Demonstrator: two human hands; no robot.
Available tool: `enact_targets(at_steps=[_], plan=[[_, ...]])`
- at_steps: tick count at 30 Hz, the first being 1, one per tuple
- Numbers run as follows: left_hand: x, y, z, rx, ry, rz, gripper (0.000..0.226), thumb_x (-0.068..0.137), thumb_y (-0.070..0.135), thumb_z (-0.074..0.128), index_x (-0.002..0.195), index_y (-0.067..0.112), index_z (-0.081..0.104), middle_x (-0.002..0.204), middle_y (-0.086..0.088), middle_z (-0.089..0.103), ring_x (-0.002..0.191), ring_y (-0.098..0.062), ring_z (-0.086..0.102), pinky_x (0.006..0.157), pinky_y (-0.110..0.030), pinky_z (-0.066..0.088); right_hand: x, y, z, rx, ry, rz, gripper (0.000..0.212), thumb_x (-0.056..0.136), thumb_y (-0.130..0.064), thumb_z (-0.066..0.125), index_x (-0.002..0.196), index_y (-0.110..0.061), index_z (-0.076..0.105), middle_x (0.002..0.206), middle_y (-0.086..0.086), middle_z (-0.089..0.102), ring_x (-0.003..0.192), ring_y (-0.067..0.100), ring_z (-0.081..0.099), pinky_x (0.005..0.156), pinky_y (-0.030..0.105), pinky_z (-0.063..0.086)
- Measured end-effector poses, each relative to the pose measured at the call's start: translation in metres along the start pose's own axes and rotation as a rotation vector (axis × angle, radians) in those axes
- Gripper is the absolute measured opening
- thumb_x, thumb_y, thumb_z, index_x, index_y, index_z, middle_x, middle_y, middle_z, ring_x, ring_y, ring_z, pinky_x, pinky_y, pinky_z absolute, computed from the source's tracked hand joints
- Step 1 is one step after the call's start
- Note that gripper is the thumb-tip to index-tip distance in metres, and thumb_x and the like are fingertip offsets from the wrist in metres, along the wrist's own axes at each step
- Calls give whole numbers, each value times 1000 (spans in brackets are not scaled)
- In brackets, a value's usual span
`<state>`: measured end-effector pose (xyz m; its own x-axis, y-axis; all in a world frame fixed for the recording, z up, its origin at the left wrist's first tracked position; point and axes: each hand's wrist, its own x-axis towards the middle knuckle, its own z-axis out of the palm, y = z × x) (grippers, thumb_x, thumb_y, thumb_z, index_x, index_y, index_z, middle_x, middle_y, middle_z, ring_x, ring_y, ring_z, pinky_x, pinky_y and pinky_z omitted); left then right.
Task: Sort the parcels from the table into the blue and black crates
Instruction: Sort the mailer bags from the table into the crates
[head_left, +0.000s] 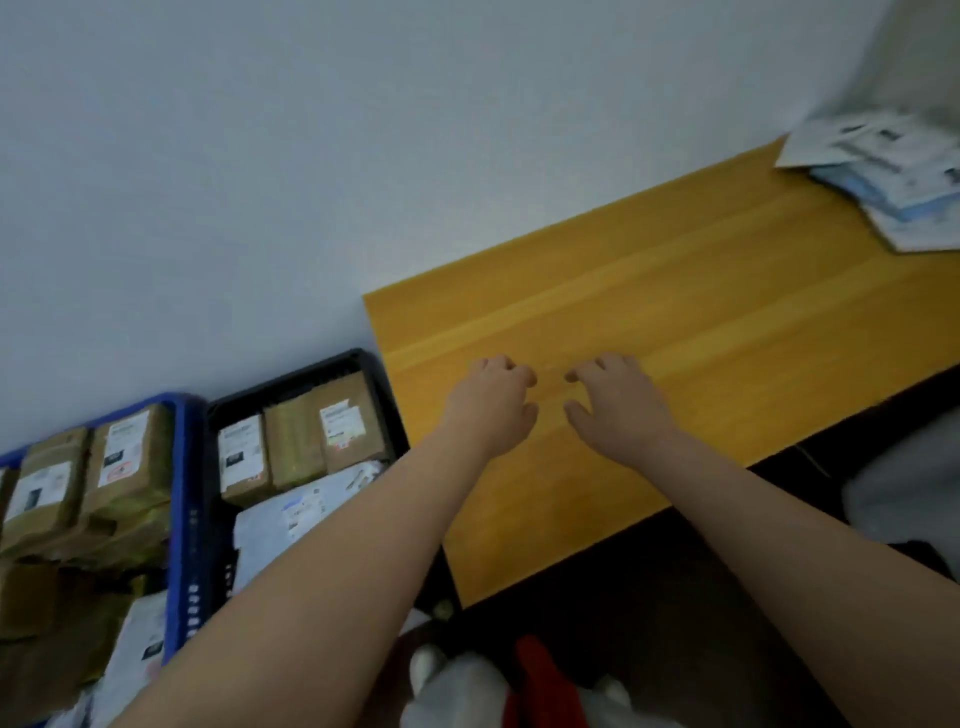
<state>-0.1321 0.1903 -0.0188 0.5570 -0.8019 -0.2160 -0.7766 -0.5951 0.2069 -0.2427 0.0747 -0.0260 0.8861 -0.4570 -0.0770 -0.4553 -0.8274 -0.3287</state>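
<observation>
1. Left hand (493, 402): extended over the near-left part of the wooden table (727, 322). Fingers loosely curled downward, nothing held. Whether the fingertips touch the tabletop cannot be told.
2. Right hand (618, 402): just beside the left, a small gap between them. Fingers spread and loosely bent, palm down, nothing held. Contact with the tabletop likewise cannot be told.
3. Blue crate (183, 519): on the floor at far left, packed with brown cardboard parcels (130, 457) bearing white labels; a pale mailer lies toward its near end.
4. Black crate (296, 371): just beside the blue one, against the table's left edge. It holds three upright brown boxes (293, 447) at the back and white mailer bags (280, 519) in front.
5. Table: yellow-orange wood grain, set against a plain pale wall (260, 182).
6. Remaining parcels (893, 176): a blurred heap of white and pale-blue mailers at the table's far-right corner, well apart from both hands.
</observation>
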Motion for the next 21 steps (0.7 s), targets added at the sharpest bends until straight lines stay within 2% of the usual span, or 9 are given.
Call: enact_targets(at_steps=[5,12,16,21], plan=[[51,136,-75,76,90,229,43,96,38,54,134,20,50,129,-9,50,123,-28,46,95,-41,45,-32,99,-120,-37,256,171,41,96,-36,53,133,-17,50,129,9,48,123,29,41,97,38,39],[93,301,-178,115,251,513,40,93,39,56,129,21,55,129,-5,58,120,-25,53,95,-37,47,-74,186,-267,-72,480,357,44,94,-39,53,132,-17,52,132,12,47,126,32,39,103,41,38],[112,362,-208,153,275,620,40,94,41,55,130,22,55,130,-4,58,120,-24,53,95,-39,47,-91,227,-318,-78,555,435,43,93,-37,55,131,-16,53,129,12,48,124,31,41,99,39,41],[151,408,-230,158,300,685,43,95,42,54,134,21,51,133,-3,56,120,-24,53,94,-38,47,-86,280,-365,-118,607,498,42,94,-37,55,130,-16,54,131,13,49,124,31,43,97,38,40]])
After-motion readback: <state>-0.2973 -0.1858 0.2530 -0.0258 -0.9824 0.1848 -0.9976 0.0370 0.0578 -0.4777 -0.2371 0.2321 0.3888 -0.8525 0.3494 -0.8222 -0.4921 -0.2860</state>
